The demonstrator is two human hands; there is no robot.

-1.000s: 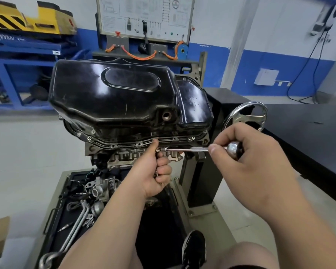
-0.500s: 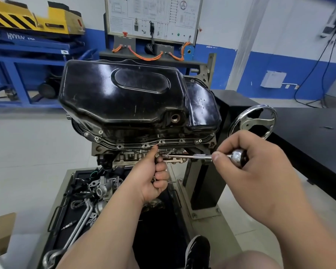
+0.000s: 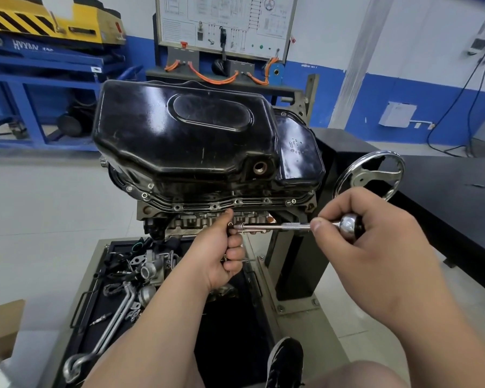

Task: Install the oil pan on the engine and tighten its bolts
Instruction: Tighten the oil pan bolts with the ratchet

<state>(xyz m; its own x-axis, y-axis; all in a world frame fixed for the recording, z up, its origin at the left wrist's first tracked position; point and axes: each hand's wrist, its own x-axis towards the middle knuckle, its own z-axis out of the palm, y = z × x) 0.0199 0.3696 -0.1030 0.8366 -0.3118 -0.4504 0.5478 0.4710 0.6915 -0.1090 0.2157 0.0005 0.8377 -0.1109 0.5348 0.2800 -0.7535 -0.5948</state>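
A glossy black oil pan sits on the upturned engine, which is held on a stand. Several bolts line the pan's front flange. My right hand grips the round chrome knob of a thin metal driver, whose shaft lies level and points left. My left hand is closed just under the flange, with its thumb up against the flange and its fingers around the driver's tip. What the tip bears on is hidden by my fingers.
A black tray under the engine holds loose parts and a bent metal tube. A chrome handwheel sticks out at the stand's right side. A dark bench is at right. My shoe rests on the base.
The view has shifted slightly, so the engine sits a little lower and more to the right in frame. Both hands keep the same hold on the driver beneath the flange.
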